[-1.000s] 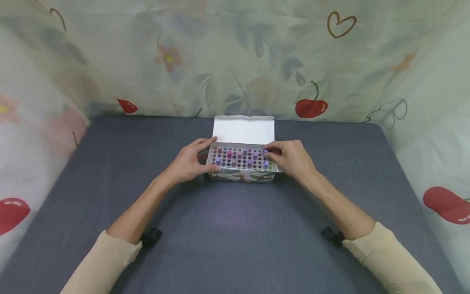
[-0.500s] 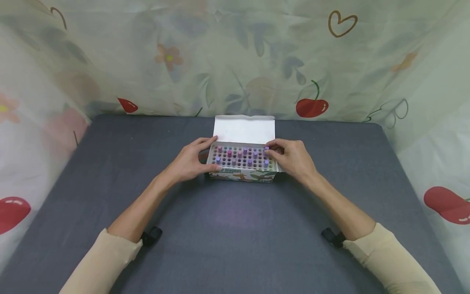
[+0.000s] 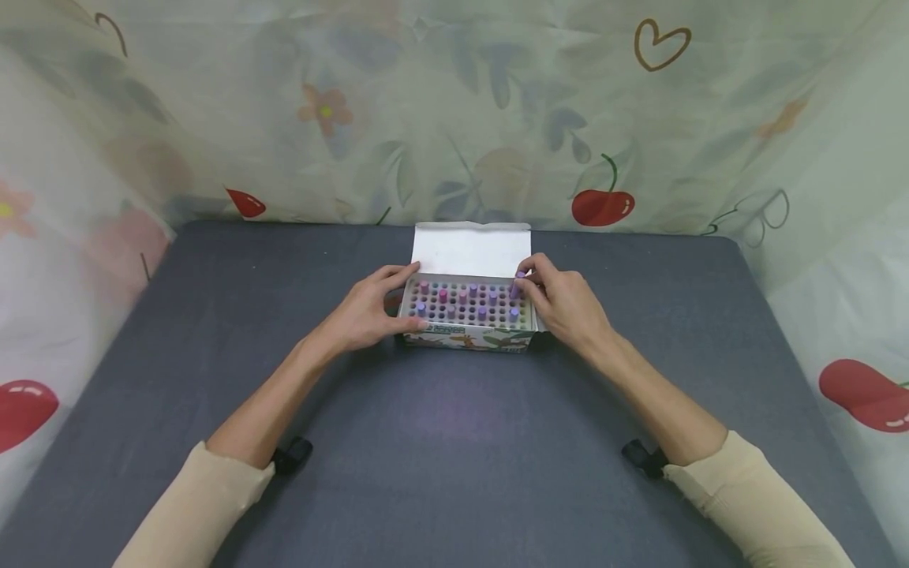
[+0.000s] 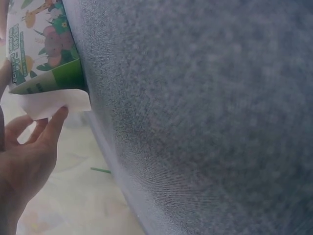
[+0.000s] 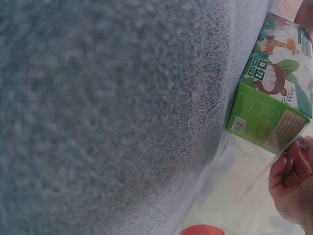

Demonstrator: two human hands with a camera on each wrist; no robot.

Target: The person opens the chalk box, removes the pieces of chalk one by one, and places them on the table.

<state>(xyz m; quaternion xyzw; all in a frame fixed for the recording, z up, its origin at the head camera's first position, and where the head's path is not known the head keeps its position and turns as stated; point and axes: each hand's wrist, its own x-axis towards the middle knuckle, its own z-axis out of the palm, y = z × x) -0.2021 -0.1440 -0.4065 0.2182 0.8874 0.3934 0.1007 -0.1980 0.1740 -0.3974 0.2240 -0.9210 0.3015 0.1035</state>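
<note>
A printed cardboard box (image 3: 466, 340) stands on the dark table with its white lid (image 3: 472, 251) folded back. Inside is a tray of round holes (image 3: 432, 319), where several purple and pink markers (image 3: 443, 296) stand upright. My left hand (image 3: 365, 310) grips the box's left end, thumb on the front edge and fingers towards the back. At the back right corner, my right hand (image 3: 568, 304) pinches a purple marker (image 3: 515, 289) between thumb and fingers. That marker rises above the others, tilted slightly; its lower end still appears within the tray. The left wrist view shows the box's green end (image 4: 68, 76).
A dark grey cloth (image 3: 454, 450) covers the table. Patterned curtains (image 3: 454, 110) hang behind it and at both sides. Each forearm wears a black strap device, seen on the left (image 3: 293, 456) and on the right (image 3: 642, 456).
My right hand has moved up slightly, drawing the purple marker higher out of its hole. My left hand has stayed on the box's left end.
</note>
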